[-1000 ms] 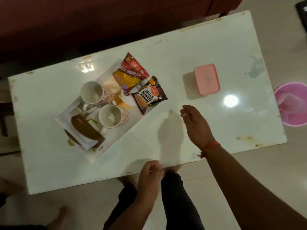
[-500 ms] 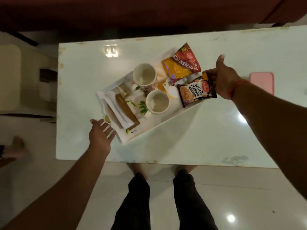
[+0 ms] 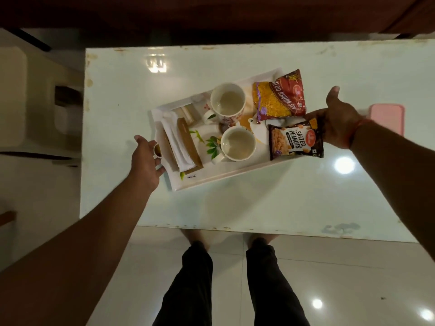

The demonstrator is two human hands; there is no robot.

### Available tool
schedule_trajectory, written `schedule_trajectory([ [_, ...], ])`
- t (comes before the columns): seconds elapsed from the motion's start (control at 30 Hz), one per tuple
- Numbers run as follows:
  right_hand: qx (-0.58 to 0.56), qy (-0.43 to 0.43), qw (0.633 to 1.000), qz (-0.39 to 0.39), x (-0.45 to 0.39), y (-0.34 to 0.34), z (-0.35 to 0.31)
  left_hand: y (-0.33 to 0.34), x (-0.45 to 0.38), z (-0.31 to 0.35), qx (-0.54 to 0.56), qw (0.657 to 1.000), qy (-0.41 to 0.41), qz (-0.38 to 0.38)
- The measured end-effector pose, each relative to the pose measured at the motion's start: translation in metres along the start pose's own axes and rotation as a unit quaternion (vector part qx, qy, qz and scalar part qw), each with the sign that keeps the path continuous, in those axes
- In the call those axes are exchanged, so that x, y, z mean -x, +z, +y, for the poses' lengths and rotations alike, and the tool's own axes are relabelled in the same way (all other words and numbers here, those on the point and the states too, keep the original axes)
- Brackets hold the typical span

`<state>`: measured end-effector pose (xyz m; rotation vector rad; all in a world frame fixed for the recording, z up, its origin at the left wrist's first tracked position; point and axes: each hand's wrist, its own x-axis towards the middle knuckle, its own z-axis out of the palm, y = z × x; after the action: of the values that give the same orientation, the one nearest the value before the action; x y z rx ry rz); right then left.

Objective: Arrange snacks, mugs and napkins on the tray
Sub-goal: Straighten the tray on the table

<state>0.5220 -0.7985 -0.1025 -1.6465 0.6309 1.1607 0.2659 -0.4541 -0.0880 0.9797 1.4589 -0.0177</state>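
One worktop (image 3: pixel 235 203). One tray (image 3: pixel 219 176), mid-worktop. My left hand (image 3: pixel 147 161): grip apart at the tray's left end. Napkins (image 3: pixel 179 142), count unclear, left on tray. Two mugs: near (image 3: pixel 237 143), far (image 3: pixel 227 102). Two packets: peanuts (image 3: pixel 295 142), sev (image 3: pixel 280 97). My right hand (image 3: pixel 339 121): fingers hidden behind peanuts, grip state undeterminable. One pink box (image 3: pixel 388 118), right.

Tray (image 3: pixel 219 178) on table (image 3: pixel 259 203), napkins (image 3: pixel 179 143) left, mugs (image 3: pixel 237 143) centre, snack packets (image 3: pixel 295 142) right

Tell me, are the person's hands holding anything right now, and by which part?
Both hands are at the tray: the left hand at its left end, the right hand at its right end. Whether either grips it cannot be told.
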Motion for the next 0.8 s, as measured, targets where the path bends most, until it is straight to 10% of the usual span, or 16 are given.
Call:
schedule_trajectory([
  [0.8,-0.127,-0.007,0.991,0.037,0.018,-0.017,0.053,0.041,-0.015,0.032,-0.092,0.995,0.027,-0.030],
])
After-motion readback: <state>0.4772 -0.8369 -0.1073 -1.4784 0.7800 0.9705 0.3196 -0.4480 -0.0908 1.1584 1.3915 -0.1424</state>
